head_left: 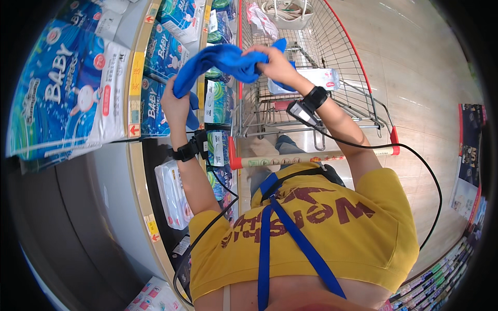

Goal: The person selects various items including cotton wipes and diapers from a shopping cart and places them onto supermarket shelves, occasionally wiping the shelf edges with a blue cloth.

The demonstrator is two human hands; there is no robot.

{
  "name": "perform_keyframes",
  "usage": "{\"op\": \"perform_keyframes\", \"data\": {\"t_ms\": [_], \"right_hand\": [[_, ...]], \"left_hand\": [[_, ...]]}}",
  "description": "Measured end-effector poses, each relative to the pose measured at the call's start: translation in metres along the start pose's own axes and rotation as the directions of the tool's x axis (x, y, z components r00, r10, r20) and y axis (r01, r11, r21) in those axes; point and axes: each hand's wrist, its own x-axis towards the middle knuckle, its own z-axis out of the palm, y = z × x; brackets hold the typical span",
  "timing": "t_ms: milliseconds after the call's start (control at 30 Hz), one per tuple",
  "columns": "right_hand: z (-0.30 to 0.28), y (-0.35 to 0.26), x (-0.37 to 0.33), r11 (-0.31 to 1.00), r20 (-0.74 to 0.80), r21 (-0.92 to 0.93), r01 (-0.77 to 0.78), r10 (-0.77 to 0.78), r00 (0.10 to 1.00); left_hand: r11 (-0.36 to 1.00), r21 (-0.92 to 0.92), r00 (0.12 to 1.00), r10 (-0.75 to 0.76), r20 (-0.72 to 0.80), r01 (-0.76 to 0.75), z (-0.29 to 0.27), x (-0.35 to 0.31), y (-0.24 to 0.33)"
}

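Note:
A bright blue cloth (224,59) is stretched in a twisted arc between my two hands, in the air before the shelf and the cart. My left hand (175,105), close to the shelf edge, is closed round one end, and a flap of blue hangs below it. Over the cart, my right hand (276,63) grips the other end, its fingers wrapped round the bunched fabric. Each wrist wears a black strap with a small device and a cable.
The wire shopping cart (358,65) with red edging holds a white-and-blue package (324,79), a pink-and-white bag (262,22) and a white basket (290,14). Blue diaper packs (62,93) fill the shelves at left. A white pack (173,194) lies on a lower shelf.

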Motion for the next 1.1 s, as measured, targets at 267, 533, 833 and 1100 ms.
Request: {"op": "perform_keyframes", "data": {"t_ms": [267,533,833,1100], "right_hand": [[-0.068,0.086,-0.064,0.845,0.678,-0.464,-0.265,0.531,0.508],[-0.148,0.192,-0.106,0.700,0.002,-0.338,-0.629,0.669,0.743],[-0.192,0.327,-0.176,0.183,-0.460,-0.369,-0.911,0.816,0.351],[-0.200,0.372,-0.183,0.267,-0.594,-0.240,-0.933,0.720,0.359]], "left_hand": [[0.996,0.087,0.784,-0.032,0.620,-0.028,0.077,0.011,-0.039],[0.956,-0.261,0.645,0.283,0.710,-0.131,0.245,0.045,0.059],[0.974,0.185,0.611,-0.227,0.758,0.132,0.424,-0.033,-0.064],[0.669,-0.015,0.521,-0.565,0.640,0.743,0.450,-0.071,-0.108]]}}
